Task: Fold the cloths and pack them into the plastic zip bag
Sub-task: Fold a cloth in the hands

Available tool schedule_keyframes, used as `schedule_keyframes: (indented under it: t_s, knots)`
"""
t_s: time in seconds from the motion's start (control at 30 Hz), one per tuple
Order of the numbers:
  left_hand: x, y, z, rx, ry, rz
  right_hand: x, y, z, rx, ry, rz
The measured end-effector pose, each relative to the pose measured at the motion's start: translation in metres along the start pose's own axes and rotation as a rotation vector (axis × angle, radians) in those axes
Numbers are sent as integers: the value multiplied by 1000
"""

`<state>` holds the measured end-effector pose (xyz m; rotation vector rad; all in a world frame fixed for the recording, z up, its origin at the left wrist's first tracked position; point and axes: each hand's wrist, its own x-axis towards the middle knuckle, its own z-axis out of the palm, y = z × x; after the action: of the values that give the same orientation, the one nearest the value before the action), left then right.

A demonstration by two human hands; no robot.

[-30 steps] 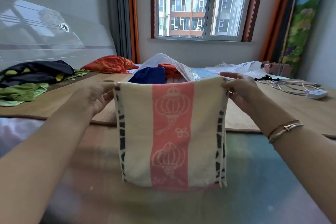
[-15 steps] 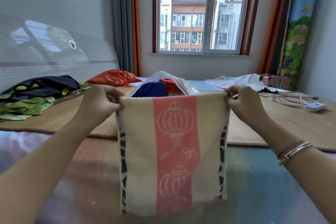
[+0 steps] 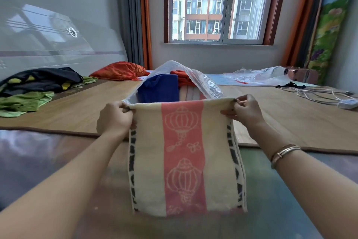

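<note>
A cream towel (image 3: 147,161) with a pink lantern stripe and black edge marks hangs folded in front of me. My left hand (image 3: 115,117) pinches its top left corner and my right hand (image 3: 246,111) pinches its top right corner, stretching the top edge level. Just behind the towel stands the clear plastic zip bag (image 3: 201,83), its mouth open toward me. Inside it lie a folded blue cloth (image 3: 158,89) and an orange cloth (image 3: 183,78). The towel hides the bag's lower part.
Dark and green clothes (image 3: 36,87) are piled at the left on the bamboo mat (image 3: 77,107). An orange cloth bundle (image 3: 120,71) lies behind. Another plastic bag (image 3: 257,76) and white cables with a power strip (image 3: 329,97) lie at the right.
Both hands have carried the towel farther forward, toward the open bag. The view has tilted up, showing more of the window.
</note>
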<state>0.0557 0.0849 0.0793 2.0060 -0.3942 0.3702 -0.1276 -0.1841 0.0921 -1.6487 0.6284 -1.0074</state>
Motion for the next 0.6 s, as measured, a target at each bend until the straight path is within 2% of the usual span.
schedule_keyframes:
  t_s: [0.07,0.17,0.23,0.37,0.5,0.6]
  knots:
    - [-6,-14,9,-194,-58,-96,-6,14,2,2,22,-61]
    - [-19,-27,16,-340,-51,-125,-19,24,1,-134,113,-243]
    - [-31,-27,14,-484,-79,-157,-31,24,-2,-92,129,-293]
    - [-48,-32,3,-688,-210,-201,-60,20,-16,208,-36,-135]
    - [-70,-43,-9,-823,-400,-375,-87,33,-29,265,-205,61]
    - [-80,-56,-19,-945,-576,-519,-100,48,-33,486,-183,242]
